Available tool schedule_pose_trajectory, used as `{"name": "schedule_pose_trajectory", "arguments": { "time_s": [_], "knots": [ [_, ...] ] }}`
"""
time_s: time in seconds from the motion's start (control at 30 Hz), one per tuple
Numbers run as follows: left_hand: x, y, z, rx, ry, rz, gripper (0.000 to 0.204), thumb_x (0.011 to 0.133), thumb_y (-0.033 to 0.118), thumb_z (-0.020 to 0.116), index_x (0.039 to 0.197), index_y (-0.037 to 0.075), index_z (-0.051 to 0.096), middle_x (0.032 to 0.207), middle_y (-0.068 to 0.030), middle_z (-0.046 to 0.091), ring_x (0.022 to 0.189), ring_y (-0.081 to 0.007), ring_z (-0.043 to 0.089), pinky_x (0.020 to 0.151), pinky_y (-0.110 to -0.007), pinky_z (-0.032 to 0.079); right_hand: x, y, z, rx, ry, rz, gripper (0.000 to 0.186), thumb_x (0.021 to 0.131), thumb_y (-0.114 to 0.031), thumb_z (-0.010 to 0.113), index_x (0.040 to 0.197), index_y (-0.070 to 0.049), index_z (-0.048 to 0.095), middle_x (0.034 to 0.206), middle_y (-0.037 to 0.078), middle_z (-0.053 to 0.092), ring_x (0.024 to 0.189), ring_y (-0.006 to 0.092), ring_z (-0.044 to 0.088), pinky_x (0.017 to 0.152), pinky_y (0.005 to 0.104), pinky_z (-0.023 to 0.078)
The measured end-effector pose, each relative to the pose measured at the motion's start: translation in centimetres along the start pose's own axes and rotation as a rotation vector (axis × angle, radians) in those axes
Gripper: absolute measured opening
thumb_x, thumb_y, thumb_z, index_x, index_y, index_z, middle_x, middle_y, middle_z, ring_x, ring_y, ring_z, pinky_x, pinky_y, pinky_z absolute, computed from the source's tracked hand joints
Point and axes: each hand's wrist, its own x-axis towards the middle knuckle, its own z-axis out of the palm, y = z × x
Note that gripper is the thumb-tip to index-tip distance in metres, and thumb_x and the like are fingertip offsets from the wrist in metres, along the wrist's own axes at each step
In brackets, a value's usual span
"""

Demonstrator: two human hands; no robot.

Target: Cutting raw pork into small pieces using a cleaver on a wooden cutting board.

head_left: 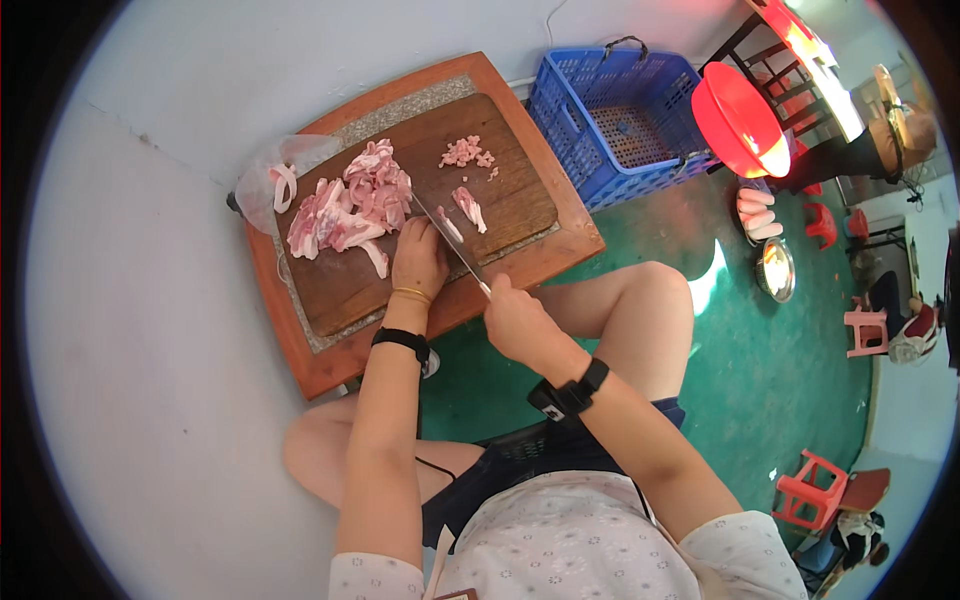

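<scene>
- Steel shows in the blade of the knife (465, 261), its long axis slanting from the near edge of the worktop (325, 368) toward the far left, with the tip beside the right flank of a heap of raw, fatty meat slices (378, 195).
- Just right of the blade, a thin meat sliver (450, 226) lies roughly parallel to it on the wooden chopping board (520, 195); the left hand (420, 258) is on the blade's other side, so the knife stands between that hand and the sliver.
- From the left hand, the heap lies up and to the left, on the left half of the board; this hand is much nearer to it than the right hand (520, 320).
- Right hand: closed round the knife handle, at the worktop's near edge.
- Left hand: fingers bent down over the board's near edge, close beside the blade; whether they pin any meat underneath cannot be told.
- Beyond the sliver, a thicker meat strip (467, 205) lies apart, pointing toward the board's near edge.
- Small diced meat (462, 152) sits toward the board's far right corner, well apart from both hands.
</scene>
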Motion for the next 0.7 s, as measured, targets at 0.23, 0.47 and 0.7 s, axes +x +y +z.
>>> {"name": "schedule_pose_trajectory", "arguments": {
  "time_s": [0.23,0.47,0.7],
  "knots": [
    [-0.2,-0.4,-0.1,-0.075,0.063,0.028,0.024,0.074,-0.003,0.059,0.098,0.0,0.058,0.101,-0.0158,0.057,0.099,-0.0349,0.054,0.087,-0.042,0.045,-3.6,2.4,-0.7,0.019,0.015,-0.047,0.018,0.088,-0.01,0.051,0.091,0.003,0.039,0.075,0.032,0.059,0.075,0.05,0.059,0.066,0.0553,0.046],
    [0.0,0.4,-0.2,-0.117,0.118,-0.015,0.018,0.075,-0.004,0.061,0.093,-0.001,0.057,0.098,-0.0157,0.057,0.096,-0.0355,0.054,0.084,-0.04,0.045,-3.5,1.4,-1.3,0.094,0.052,-0.1,0.017,0.089,-0.01,0.05,0.09,0.004,0.039,0.074,0.031,0.059,0.071,0.049,0.059,0.064,0.0551,0.046],
    [-0.2,0.4,-0.2,-0.1,0.125,0.028,0.021,0.074,-0.005,0.06,0.094,-0.002,0.057,0.098,-0.0164,0.057,0.096,-0.0356,0.054,0.084,-0.04,0.045,-1.9,1.4,0.0,0.061,0.049,-0.118,0.018,0.089,-0.01,0.05,0.089,0.003,0.038,0.071,0.03,0.059,0.069,0.0485,0.059,0.063,0.0548,0.047]
  ]
}}
